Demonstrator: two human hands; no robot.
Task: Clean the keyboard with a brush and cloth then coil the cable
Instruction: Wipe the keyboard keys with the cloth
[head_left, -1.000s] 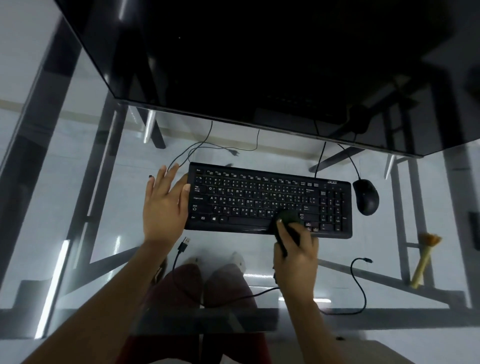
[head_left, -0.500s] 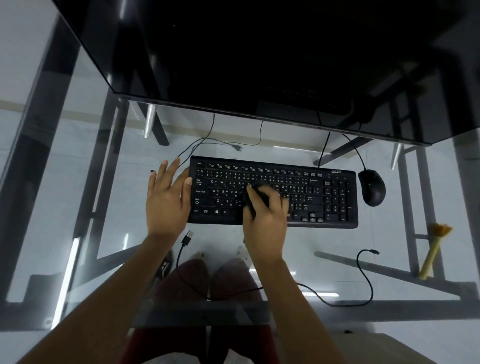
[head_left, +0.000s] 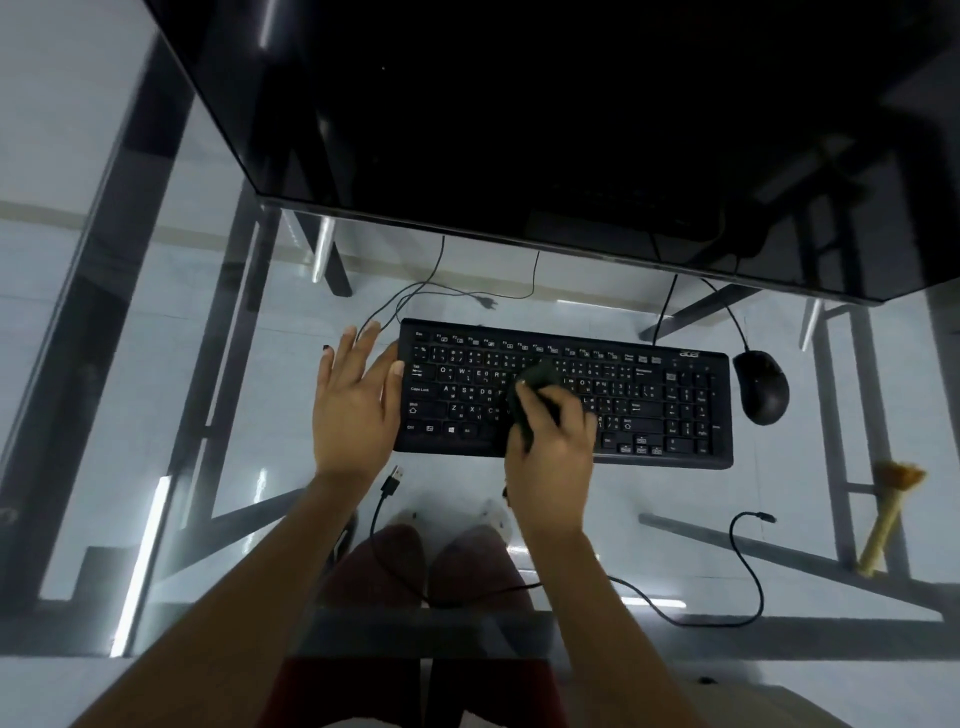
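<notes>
The flat black plastic keyboard (head_left: 563, 395) lies on the glass counter (head_left: 156, 415). The right hand (head_left: 550, 441) clenches a dark bunched cloth (head_left: 535, 389) on its middle keys; the left hand (head_left: 353, 410), fingers released straight, braces its left edge. Best wipe row by row with light pressure, keeping that brace.

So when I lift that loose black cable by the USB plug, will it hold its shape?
Probably not: the cable lies in slack curves on the glass desk, so likely floppy. It looks thin and light; the free far end may drag and swing.

Keyboard (head_left: 675, 410) on glass desk (head_left: 156, 415); mouse (head_left: 761, 387) right; monitor (head_left: 519, 130) behind.
</notes>
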